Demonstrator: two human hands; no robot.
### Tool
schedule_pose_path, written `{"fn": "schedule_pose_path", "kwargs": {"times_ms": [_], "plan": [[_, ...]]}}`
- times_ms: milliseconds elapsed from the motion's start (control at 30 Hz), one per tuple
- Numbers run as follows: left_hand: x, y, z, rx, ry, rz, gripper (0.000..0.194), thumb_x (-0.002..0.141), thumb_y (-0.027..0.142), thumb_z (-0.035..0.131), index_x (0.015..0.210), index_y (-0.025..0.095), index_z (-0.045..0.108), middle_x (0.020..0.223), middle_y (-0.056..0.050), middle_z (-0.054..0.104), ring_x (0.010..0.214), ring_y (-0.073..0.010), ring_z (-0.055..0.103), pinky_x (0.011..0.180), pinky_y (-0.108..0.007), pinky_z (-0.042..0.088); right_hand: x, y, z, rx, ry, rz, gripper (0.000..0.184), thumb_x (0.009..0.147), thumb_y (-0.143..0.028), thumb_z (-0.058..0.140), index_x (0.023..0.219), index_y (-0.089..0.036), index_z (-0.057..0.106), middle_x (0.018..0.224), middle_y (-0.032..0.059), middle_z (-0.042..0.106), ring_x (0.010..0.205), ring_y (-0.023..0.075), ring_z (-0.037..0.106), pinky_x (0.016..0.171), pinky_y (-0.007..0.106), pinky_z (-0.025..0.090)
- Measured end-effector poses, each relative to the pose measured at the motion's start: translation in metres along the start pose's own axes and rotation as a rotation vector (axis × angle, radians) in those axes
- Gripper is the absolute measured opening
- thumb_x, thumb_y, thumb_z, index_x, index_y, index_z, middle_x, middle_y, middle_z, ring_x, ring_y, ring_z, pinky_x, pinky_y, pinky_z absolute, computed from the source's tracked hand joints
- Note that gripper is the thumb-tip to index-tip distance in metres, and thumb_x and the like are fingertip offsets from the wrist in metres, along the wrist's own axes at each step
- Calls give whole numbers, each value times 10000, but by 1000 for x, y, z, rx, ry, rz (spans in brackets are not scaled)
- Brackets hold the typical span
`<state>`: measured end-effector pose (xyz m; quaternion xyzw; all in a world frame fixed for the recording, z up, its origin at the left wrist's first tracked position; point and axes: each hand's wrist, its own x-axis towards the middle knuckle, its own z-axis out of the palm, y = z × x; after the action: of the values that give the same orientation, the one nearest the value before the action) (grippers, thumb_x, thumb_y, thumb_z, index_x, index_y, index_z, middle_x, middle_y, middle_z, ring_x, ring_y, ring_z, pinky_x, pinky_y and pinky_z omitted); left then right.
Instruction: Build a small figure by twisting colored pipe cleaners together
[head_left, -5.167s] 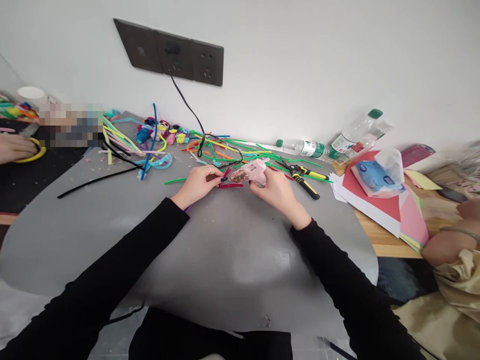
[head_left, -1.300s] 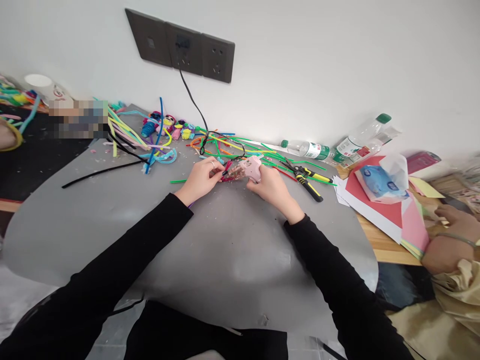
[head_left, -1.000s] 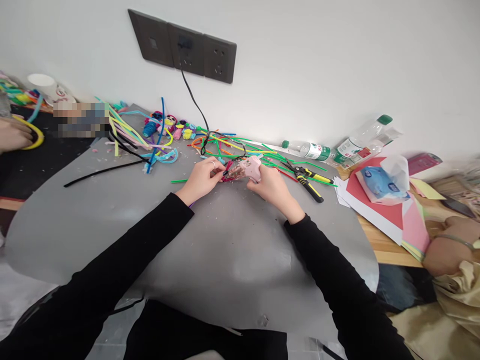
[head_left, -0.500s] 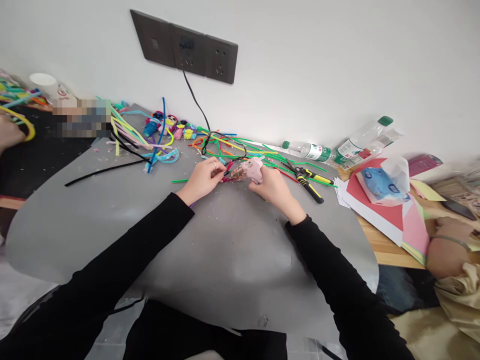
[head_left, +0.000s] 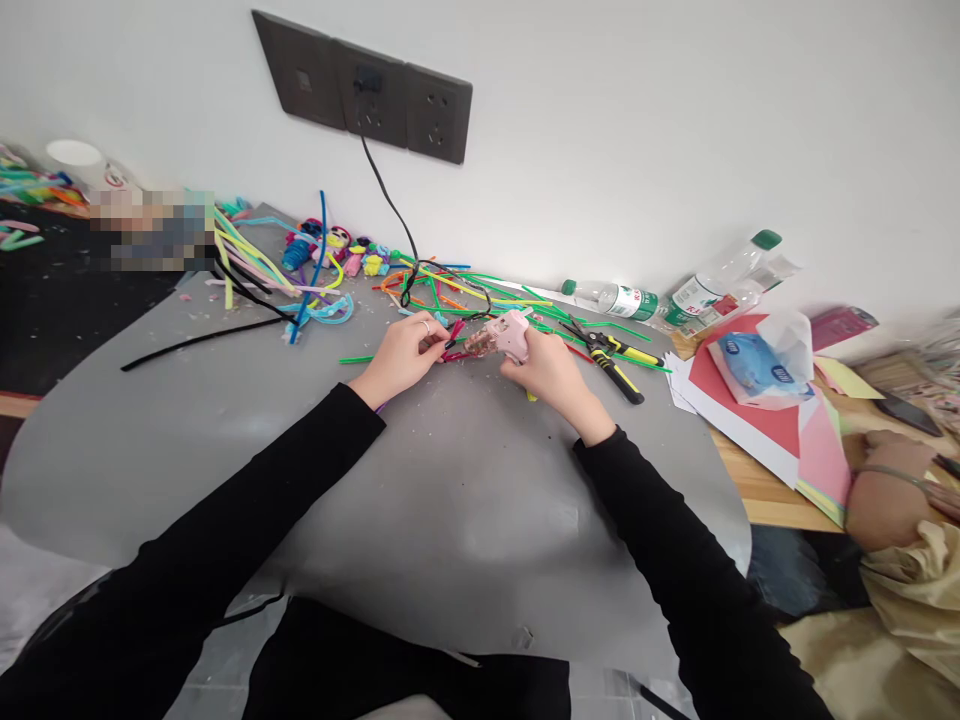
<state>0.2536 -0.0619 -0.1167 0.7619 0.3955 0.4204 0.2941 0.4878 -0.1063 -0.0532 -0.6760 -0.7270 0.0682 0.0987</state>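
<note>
My right hand (head_left: 553, 378) is wrapped round the pink body of a small hot glue gun (head_left: 511, 332). Its clear front part points left, toward my other hand. Between the fingertips of my left hand (head_left: 401, 356) is a dark pink pipe cleaner piece (head_left: 456, 330), close to the gun's nozzle. Whether nozzle and piece touch, I cannot tell. A green pipe cleaner (head_left: 354, 360) lies partly behind my left hand. Just right of the gun, pliers with yellow and black handles (head_left: 616, 368) rest on the grey mat (head_left: 450, 520).
Loose pipe cleaners (head_left: 442, 290) and small colourful figures (head_left: 337, 243) line the wall side. A black cord (head_left: 386, 185) drops from the wall socket (head_left: 367, 90). Plastic bottles (head_left: 626, 298), a tissue pack (head_left: 757, 368) and coloured paper sit at right, near another person's arm (head_left: 889, 500).
The view has shifted slightly. My hands keep nearly the same pose, with the glue gun still by the pink piece. At far left, another person's hand with a yellow strip has left the view.
</note>
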Motion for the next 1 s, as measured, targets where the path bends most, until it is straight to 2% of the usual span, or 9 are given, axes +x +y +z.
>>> {"fn": "schedule_pose_path", "kwargs": {"times_ms": [433, 800, 1000], "plan": [[0, 4, -1, 43, -10, -5, 137, 903, 254, 577, 868, 177, 685, 930, -43, 650, 678, -145, 670, 658, -299, 610, -1, 11, 1, 7, 53, -24, 125, 774, -286, 626, 846, -197, 575, 748, 50, 622, 668, 187, 506, 581, 273, 285], [0, 4, -1, 32, -5, -12, 150, 904, 278, 578, 862, 180, 684, 929, -44, 651, 676, -144, 665, 650, -296, 608, 1, 16, -2, -4, 43, -16, 139, 747, -296, 612, 837, -202, 565, 738, 50, 604, 645, 186, 483, 575, 290, 270], [0, 4, -1, 22, -5, -14, 192, 927, 336, 585, 857, 186, 683, 930, -50, 665, 675, -149, 659, 653, -307, 610, 0, 17, -4, -22, 24, 5, 159, 750, -296, 618, 864, -188, 593, 780, 71, 636, 679, 203, 528, 579, 289, 289]]}}
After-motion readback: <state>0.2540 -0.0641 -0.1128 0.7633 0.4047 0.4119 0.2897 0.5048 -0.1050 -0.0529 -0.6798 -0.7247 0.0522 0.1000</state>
